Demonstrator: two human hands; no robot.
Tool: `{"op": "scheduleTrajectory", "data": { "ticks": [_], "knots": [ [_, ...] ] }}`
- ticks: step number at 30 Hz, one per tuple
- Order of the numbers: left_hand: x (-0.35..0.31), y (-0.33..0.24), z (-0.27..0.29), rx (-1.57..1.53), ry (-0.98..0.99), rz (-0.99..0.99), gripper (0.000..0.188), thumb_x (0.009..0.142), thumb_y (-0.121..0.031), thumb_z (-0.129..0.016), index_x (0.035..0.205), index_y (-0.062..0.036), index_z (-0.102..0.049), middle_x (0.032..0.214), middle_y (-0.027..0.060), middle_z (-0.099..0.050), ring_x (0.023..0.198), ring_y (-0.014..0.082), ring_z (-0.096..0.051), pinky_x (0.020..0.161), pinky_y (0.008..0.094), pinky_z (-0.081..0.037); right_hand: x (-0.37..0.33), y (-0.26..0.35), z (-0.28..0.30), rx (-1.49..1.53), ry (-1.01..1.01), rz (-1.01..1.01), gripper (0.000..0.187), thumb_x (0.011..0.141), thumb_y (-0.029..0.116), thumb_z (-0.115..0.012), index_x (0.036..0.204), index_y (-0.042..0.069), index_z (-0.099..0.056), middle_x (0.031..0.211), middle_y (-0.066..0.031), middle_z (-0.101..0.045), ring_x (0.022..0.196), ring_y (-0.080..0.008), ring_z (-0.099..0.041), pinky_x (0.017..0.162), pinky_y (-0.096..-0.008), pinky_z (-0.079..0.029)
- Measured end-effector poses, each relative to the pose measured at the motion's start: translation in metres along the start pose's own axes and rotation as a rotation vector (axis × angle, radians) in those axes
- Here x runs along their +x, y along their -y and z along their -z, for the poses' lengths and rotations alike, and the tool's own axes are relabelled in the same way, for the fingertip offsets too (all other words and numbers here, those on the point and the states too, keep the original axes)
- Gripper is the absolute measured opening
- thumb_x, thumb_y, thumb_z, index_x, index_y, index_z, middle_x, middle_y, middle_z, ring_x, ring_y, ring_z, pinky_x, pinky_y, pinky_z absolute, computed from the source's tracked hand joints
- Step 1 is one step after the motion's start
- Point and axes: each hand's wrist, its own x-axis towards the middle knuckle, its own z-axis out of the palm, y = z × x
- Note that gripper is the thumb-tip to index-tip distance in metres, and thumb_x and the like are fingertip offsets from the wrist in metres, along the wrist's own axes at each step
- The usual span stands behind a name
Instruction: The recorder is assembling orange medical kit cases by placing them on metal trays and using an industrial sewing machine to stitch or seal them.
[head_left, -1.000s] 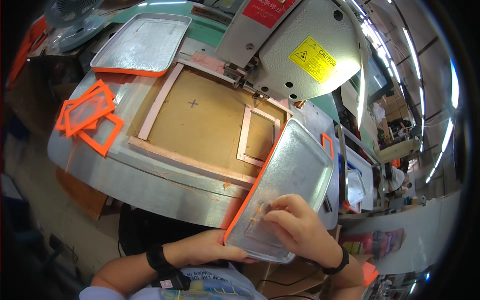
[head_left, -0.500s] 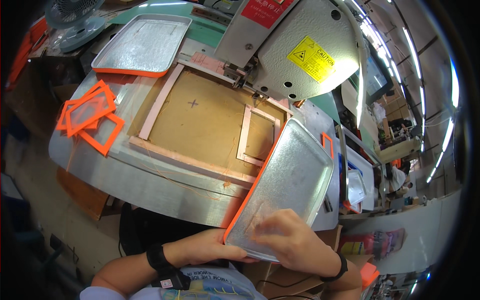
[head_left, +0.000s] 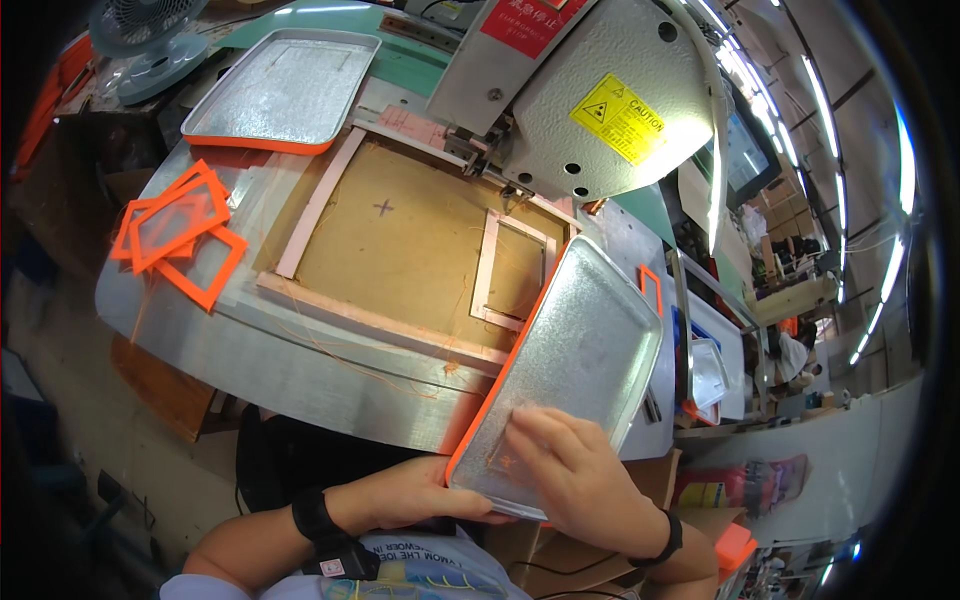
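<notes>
A shallow silver metal tray [head_left: 590, 340] with an orange rim lies tilted across the right front of the sewing machine's table. My left hand [head_left: 430, 490] grips its near left corner, thumb over the edge and fingers underneath. Over the tray's near end is my right hand [head_left: 575, 465], its fingers stretched toward the tray surface with nothing visible in them. Beside those fingers a small tangle of orange thread [head_left: 502, 462] lies in the tray. Beyond the tray, a pink-edged clamp frame [head_left: 320, 205] surrounds a tan plate [head_left: 400, 240], with a smaller pale rectangular frame [head_left: 488, 265] on it.
The machine head [head_left: 610, 110] overhangs the plate's far side. Several orange mesh-windowed frames [head_left: 185, 230] are piled at left, below a second silver tray [head_left: 285, 85]. A fan [head_left: 150, 50] stands far left. One orange frame [head_left: 651, 290] lies right of the tray; loose threads [head_left: 450, 368] trail near the front.
My right hand has shifted slightly across the tray, its fingers now straighter, and the orange thread tangle shows beside it. The left hand keeps its grip on the tray corner.
</notes>
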Motion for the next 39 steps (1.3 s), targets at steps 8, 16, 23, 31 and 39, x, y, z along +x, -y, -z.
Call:
{"op": "scheduleTrajectory", "data": {
  "ticks": [8, 16, 23, 31, 39],
  "knots": [
    [0.003, 0.002, 0.002, -0.007, 0.014, -0.015, 0.047, 0.097, -0.007, -0.060, 0.141, 0.0042, -0.047, 0.136, 0.0167, -0.058, 0.123, 0.0235, -0.061, 0.108, 0.0343, -0.049, -0.006, 0.002, 0.007, 0.294, 0.106, -0.236, 0.027, 0.081, 0.008, -0.073, 0.106, 0.003, -0.064, 0.097, -0.0136, -0.059, 0.083, -0.0317, -0.064, 0.067, -0.0384, -0.053],
    [0.003, 0.002, 0.001, -0.017, 0.014, -0.015, 0.046, 0.097, -0.006, -0.060, 0.141, 0.0044, -0.048, 0.134, 0.0167, -0.059, 0.123, 0.0231, -0.061, 0.108, 0.0342, -0.049, -0.003, -0.002, 0.000, 0.184, 0.049, -0.035, 0.031, 0.082, 0.002, -0.067, 0.112, -0.002, -0.062, 0.092, -0.0145, -0.058, 0.081, -0.0312, -0.064, 0.067, -0.0373, -0.053],
    [0.004, 0.005, 0.003, -0.001, 0.020, -0.012, 0.045, 0.097, -0.006, -0.060, 0.139, 0.0039, -0.050, 0.132, 0.0157, -0.061, 0.122, 0.0220, -0.061, 0.107, 0.0333, -0.049, -0.005, -0.001, -0.001, 0.160, 0.048, -0.013, 0.035, 0.079, -0.003, -0.064, 0.115, -0.003, -0.064, 0.101, -0.0163, -0.061, 0.084, -0.0314, -0.065, 0.072, -0.0366, -0.054],
    [0.004, 0.004, 0.003, -0.009, 0.029, -0.023, 0.046, 0.098, -0.006, -0.060, 0.141, 0.0034, -0.048, 0.134, 0.0155, -0.060, 0.123, 0.0225, -0.060, 0.108, 0.0337, -0.049, -0.006, 0.002, 0.000, 0.230, 0.093, -0.053, 0.042, 0.078, -0.003, -0.066, 0.120, -0.002, -0.063, 0.112, -0.0174, -0.060, 0.098, -0.0346, -0.062, 0.083, -0.0397, -0.053],
    [0.004, 0.003, 0.002, -0.014, 0.033, -0.020, 0.048, 0.098, -0.006, -0.060, 0.143, 0.0028, -0.045, 0.138, 0.0163, -0.057, 0.125, 0.0244, -0.059, 0.109, 0.0360, -0.049, -0.008, 0.004, -0.003, 0.120, 0.052, -0.010, 0.049, 0.072, 0.000, -0.066, 0.121, -0.001, -0.063, 0.122, -0.0188, -0.057, 0.110, -0.0366, -0.058, 0.094, -0.0425, -0.049]
  ]
}}
